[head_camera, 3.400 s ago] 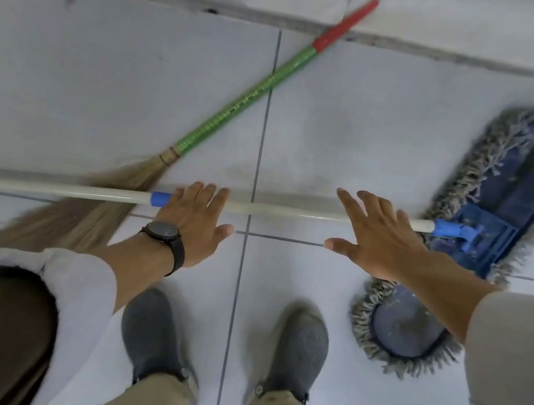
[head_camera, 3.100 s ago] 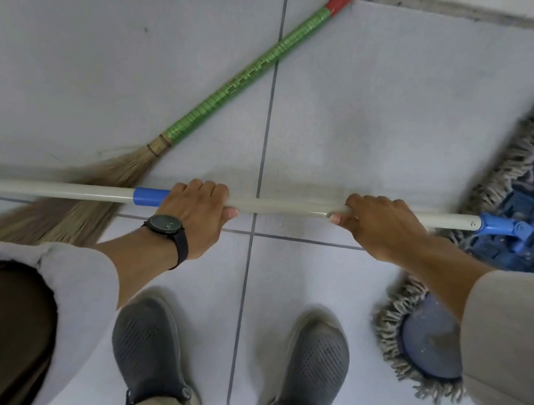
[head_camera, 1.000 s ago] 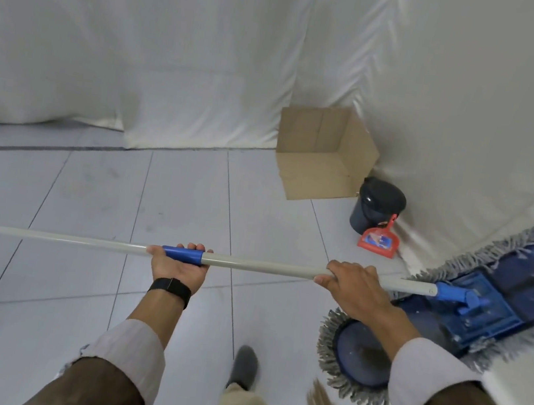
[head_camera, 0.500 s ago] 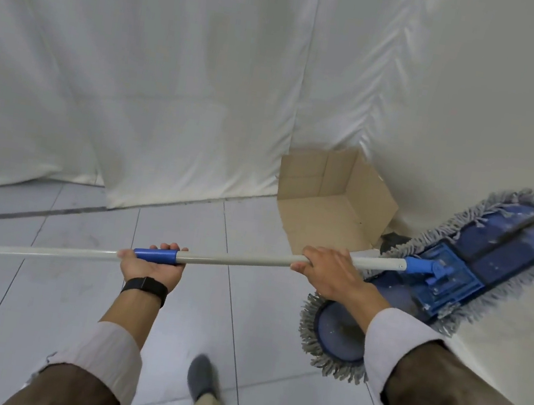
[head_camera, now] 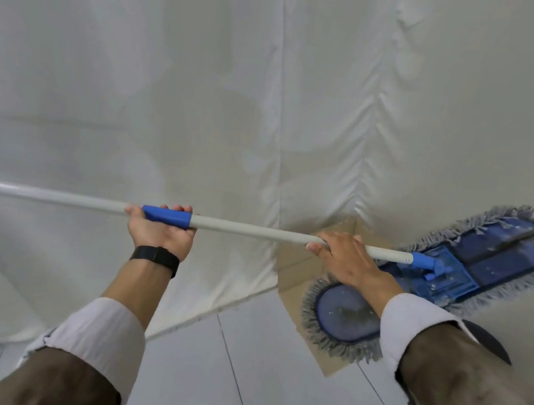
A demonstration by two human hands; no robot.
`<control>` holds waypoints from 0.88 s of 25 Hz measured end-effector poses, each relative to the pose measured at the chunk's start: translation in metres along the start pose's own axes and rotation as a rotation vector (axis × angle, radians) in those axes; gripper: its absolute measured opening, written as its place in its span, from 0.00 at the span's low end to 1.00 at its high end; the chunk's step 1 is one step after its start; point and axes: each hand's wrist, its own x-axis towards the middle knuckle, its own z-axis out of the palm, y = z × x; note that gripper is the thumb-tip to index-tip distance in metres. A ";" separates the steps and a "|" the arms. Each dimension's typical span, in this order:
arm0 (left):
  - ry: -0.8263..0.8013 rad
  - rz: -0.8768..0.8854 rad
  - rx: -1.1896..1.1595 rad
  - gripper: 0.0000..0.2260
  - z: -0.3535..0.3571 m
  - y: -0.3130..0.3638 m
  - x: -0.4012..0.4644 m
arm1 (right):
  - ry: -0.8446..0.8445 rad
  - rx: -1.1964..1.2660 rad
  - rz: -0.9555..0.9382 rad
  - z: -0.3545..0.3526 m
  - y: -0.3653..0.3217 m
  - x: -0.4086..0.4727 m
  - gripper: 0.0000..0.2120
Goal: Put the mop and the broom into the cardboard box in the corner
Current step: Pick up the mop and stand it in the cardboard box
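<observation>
White fabric sheeting (head_camera: 206,89) fills most of what I see, hanging down to a pale tiled floor (head_camera: 248,390). Against it, in the corner, sits the cardboard box (head_camera: 296,276), largely hidden behind the mop head and my right arm; only its near side and a bit of rim show. The mop (head_camera: 254,231) is off the floor and held about level across my view: its white pole runs from the left edge to the blue, grey-fringed flat head (head_camera: 449,274) on the right, which hangs tilted in front of the box. A dark rounded object (head_camera: 494,343) peeks out behind my right sleeve; I cannot tell what it is. The broom is out of view. No brand, label or lettering is readable on anything.

My left hand (head_camera: 160,231), with a black watch band (head_camera: 155,257) on the wrist, is wrapped fully around the pole from below, fingers curled over the blue collar (head_camera: 166,216). My right hand (head_camera: 350,263) closes over the pole from above, nearer the head, just short of the blue joint.
</observation>
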 end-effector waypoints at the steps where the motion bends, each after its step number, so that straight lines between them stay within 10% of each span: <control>1: -0.073 0.025 0.063 0.25 0.039 0.000 0.027 | 0.035 0.054 0.029 -0.003 0.009 0.034 0.16; 11: -0.316 0.114 1.121 0.18 0.356 -0.093 0.251 | 0.219 0.612 0.340 0.098 0.170 0.302 0.27; 22: -0.261 -0.097 1.293 0.20 0.396 -0.311 0.415 | 0.389 0.928 0.846 0.195 0.275 0.428 0.33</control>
